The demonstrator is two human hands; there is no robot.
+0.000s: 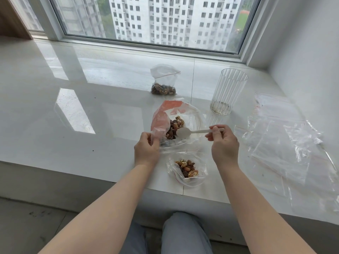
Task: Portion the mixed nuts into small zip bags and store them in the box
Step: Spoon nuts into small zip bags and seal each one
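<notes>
Head view, right hand (pixel 224 145) pinching spoon (pixel 190 132), left hand (pixel 146 151) holding nut bag (pixel 176 123)

left hand (pixel 146 151) pinches nut bag (pixel 165 123) | right hand (pixel 224 145) holds spoon (pixel 194 132)

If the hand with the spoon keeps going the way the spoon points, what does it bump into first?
Most likely the nuts in the big bag. The right hand holds the spoon pointing left, its bowl already at the bag's mouth, which the left hand holds open. Depth is hard to judge.
</notes>
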